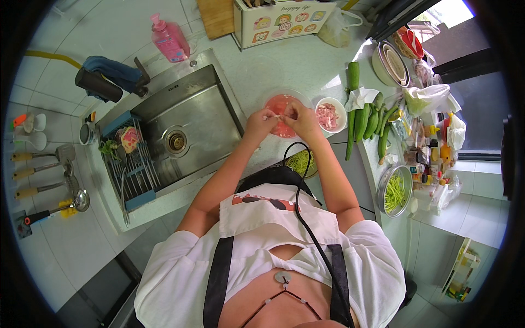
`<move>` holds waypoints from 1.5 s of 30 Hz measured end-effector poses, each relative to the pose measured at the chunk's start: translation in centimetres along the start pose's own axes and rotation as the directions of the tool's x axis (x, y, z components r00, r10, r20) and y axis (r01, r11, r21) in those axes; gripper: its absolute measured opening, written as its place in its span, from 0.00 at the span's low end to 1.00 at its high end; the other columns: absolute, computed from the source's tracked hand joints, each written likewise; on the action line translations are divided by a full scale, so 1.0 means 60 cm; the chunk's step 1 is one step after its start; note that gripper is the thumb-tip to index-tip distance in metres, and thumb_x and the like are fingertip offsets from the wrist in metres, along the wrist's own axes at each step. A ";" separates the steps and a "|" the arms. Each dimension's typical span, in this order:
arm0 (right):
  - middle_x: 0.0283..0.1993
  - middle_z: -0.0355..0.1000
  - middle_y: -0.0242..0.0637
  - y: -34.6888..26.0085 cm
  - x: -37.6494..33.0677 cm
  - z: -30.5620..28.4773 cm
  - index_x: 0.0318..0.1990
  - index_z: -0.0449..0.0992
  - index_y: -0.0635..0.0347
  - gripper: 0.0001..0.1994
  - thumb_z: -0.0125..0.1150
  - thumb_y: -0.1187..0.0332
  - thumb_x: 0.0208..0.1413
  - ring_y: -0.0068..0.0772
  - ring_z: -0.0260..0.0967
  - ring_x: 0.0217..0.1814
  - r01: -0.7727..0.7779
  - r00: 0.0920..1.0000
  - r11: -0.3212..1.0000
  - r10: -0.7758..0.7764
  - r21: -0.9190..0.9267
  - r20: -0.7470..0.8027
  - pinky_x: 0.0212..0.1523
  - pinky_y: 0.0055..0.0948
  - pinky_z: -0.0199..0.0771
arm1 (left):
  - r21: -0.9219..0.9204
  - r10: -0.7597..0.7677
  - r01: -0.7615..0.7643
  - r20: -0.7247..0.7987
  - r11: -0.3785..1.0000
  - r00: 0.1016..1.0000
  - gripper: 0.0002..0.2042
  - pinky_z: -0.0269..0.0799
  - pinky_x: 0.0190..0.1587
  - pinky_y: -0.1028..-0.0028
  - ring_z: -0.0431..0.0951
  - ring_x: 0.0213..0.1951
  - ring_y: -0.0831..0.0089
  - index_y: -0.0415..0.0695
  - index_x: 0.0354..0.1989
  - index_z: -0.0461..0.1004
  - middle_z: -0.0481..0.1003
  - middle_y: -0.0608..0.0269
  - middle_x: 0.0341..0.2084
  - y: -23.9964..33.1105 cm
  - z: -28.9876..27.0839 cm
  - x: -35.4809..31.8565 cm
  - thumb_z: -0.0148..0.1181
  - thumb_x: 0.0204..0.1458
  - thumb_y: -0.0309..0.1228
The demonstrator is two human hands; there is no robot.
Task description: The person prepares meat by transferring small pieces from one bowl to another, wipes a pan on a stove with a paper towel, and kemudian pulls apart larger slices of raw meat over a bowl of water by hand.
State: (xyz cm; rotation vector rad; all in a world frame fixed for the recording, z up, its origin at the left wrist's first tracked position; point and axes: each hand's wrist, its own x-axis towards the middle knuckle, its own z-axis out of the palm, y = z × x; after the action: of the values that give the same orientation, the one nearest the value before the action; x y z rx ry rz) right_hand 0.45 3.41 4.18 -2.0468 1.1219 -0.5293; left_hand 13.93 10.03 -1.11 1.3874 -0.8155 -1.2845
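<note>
Both of my hands meet over a clear round bowl (272,99) of reddish liquid with pale bits in it, on the counter right of the sink. My left hand (262,120) is closed, thumb and fingertips pinched together. Close beside it, my right hand (302,119) pinches in the same way. Between the fingertips there seems to be a small pale piece, too small to name. Just right of the hands stands a small white bowl (344,116) holding chopped pink meat (327,116).
A steel sink (210,126) with a dish rack (141,199) lies left. Long green vegetables (362,121) lie to the right. Shredded greens fill a metal bowl (408,188) and another container near my waist. A pink pump bottle (170,41) stands behind the sink; a black cord hangs before me.
</note>
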 end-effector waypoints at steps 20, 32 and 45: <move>0.17 0.64 0.40 -0.010 -0.006 -0.015 0.26 0.73 0.62 0.05 0.55 0.74 0.38 0.29 0.61 0.18 0.031 0.991 0.999 -0.035 0.033 0.130 0.22 0.28 0.61 | -0.628 -0.187 0.209 0.102 0.750 0.977 0.01 0.66 0.23 0.83 0.69 0.21 0.81 0.42 0.26 0.69 0.70 0.66 0.20 -0.004 0.001 0.002 0.52 0.45 0.25; 0.20 0.65 0.43 0.003 0.000 -0.008 0.25 0.72 0.61 0.05 0.55 0.72 0.36 0.41 0.63 0.21 0.112 0.993 0.994 -0.111 -0.010 0.046 0.24 0.32 0.62 | -0.685 -0.169 0.194 0.105 0.702 0.980 0.01 0.66 0.22 0.85 0.69 0.20 0.81 0.42 0.26 0.69 0.70 0.66 0.19 -0.013 0.001 0.003 0.52 0.44 0.24; 0.31 0.71 0.38 0.054 0.012 -0.008 0.34 0.73 0.54 0.07 0.56 0.66 0.46 0.34 0.70 0.31 0.049 0.999 0.997 -0.049 0.061 -0.014 0.32 0.29 0.67 | -0.698 -0.106 0.086 0.015 0.711 0.994 0.02 0.72 0.27 0.79 0.74 0.26 0.74 0.42 0.28 0.66 0.72 0.60 0.24 0.024 -0.027 -0.006 0.50 0.45 0.24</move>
State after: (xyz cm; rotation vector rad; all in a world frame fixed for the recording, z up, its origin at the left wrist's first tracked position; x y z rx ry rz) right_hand -1.25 1.48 2.01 -2.0245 1.0520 -0.5950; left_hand 15.65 10.42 0.18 0.8217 -0.1707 -1.4456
